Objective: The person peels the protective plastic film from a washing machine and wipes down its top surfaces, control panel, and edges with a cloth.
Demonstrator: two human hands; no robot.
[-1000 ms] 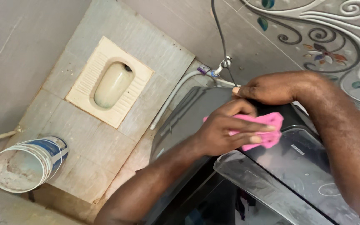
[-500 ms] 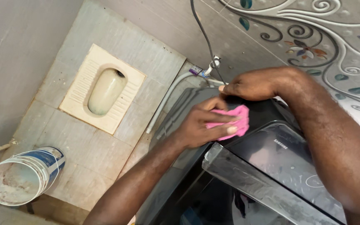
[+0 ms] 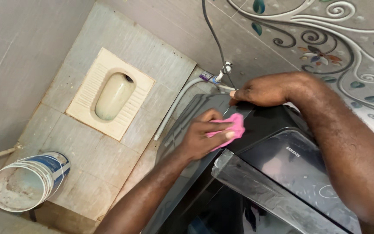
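Left hand point(image 3: 202, 138) presses a pink cloth point(image 3: 231, 130) flat on the dark top of a washing machine point(image 3: 265, 125), fingers close together and laid over the cloth, thumb tucked under its near edge. Only the cloth's 3 o'clock end shows past the fingertips.

Since a second ago the cloth has slid toward 9 o'clock along the machine's back panel, from the middle of the panel to near its left corner, and more of it is now bunched under the hand. Judged from that, one wiping pass across the panel is close to its end at the corner.

Right hand point(image 3: 262, 91) rests at 12 o'clock on the machine's rear edge, fingers together and curled over the rim, holding nothing loose; it has kept the same spot.

The clear lid point(image 3: 260, 190) stands propped open at 5 o'clock. A grey hose point(image 3: 176, 104) runs down the floor at 10 o'clock. Squat toilet pan point(image 3: 111, 95) lies well apart at 9 o'clock; a blue-and-white bucket point(image 3: 27, 180) lies on its side at 8 o'clock.
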